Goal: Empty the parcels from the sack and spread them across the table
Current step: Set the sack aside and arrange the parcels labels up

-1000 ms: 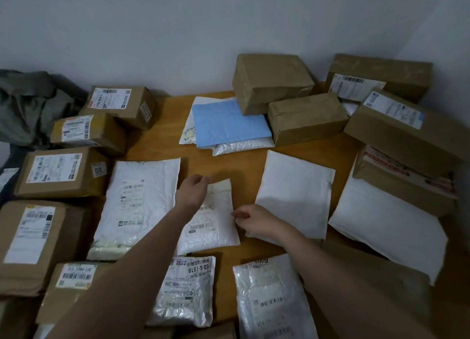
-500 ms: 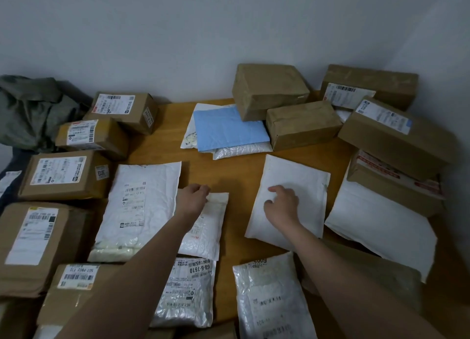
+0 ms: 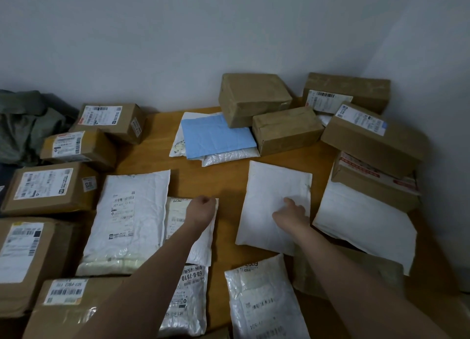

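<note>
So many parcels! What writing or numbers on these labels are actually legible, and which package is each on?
"60-6-7610": silvery plastic mailer near the front, below the left hand; the print runs sideways.
"507-PB02": label of the front-left brown box.
"6009", only partly legible: top edge of the front-centre plastic mailer.
Everything else, meaning the barcoded labels on the other boxes and mailers and the red print on the right-hand carton, is too small or blurred to read.
</note>
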